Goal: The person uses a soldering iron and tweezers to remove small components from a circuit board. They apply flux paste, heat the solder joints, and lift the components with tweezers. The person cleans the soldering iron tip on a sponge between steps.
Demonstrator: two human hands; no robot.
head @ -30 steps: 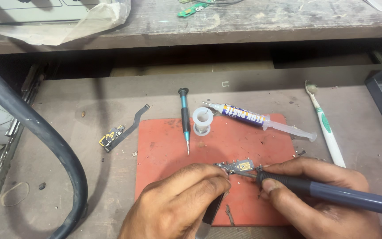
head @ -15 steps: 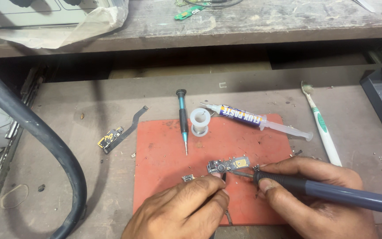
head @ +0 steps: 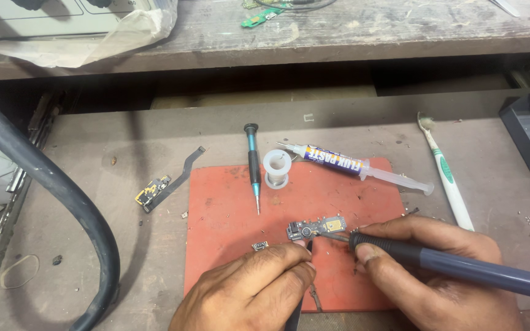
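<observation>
Head view: person's two bare hands at work over a red rectangular rubber mat (head: 228, 245) on a worn grey bench.
Workpiece: small grey-and-gold circuit board (head: 315, 228), lying flat near the mat's middle, just ahead of both hands.
Handling (judged): very light, stiff, fragile; likely to skid on the mat, so best pinned or gripped by its bare edges, off the components.
Left hand (head: 249, 291): fingers closed around slim dark tweezers (head: 307, 246), tips touching the board's near edge.
Right hand (head: 427, 279): closed around a dark blue soldering iron (head: 461, 270), tip at the board's right end.
Nearby: teal-handled screwdriver (head: 253, 165), solder spool (head: 276, 169), flux syringe (head: 357, 167), white toothbrush (head: 446, 175), untouched.
</observation>
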